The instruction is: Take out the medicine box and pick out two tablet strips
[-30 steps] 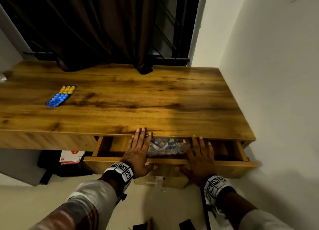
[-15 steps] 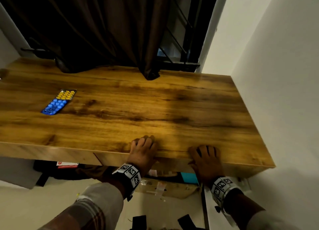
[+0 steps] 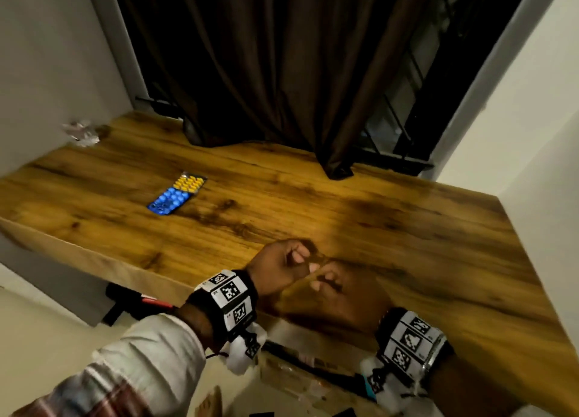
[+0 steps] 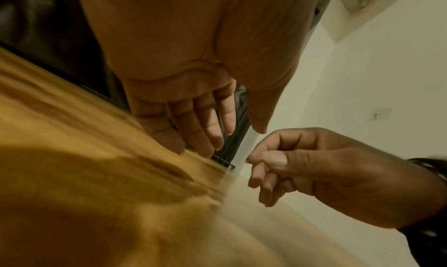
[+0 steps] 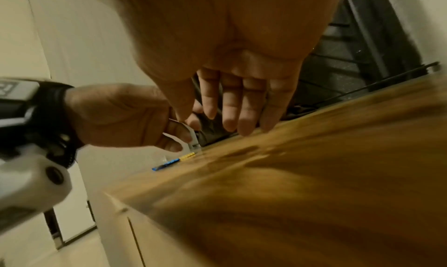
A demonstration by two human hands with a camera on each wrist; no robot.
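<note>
Two tablet strips lie end to end on the left part of the wooden desk (image 3: 407,228): a blue strip (image 3: 167,200) and, behind it, a yellow strip (image 3: 190,182). The right wrist view catches them edge-on as a blue strip (image 5: 167,164) and a yellow strip (image 5: 187,155). My left hand (image 3: 291,263) and right hand (image 3: 332,282) hover close together over the desk's front edge, fingers loosely curled, holding nothing. In the wrist views the left hand (image 4: 205,122) and right hand (image 5: 241,108) show relaxed, empty fingers. The drawer and the medicine box are out of sight.
A dark curtain (image 3: 282,72) hangs behind the desk over a barred window. A crumpled silvery scrap (image 3: 80,131) lies at the back left corner. White walls close both sides. Under the desk sit a cardboard box (image 3: 297,379) and dark items (image 3: 125,304).
A second ago both hands were on the open drawer with the medicine box inside. The drawer was then pushed shut. Both hands have since lifted above the desktop and come together.
</note>
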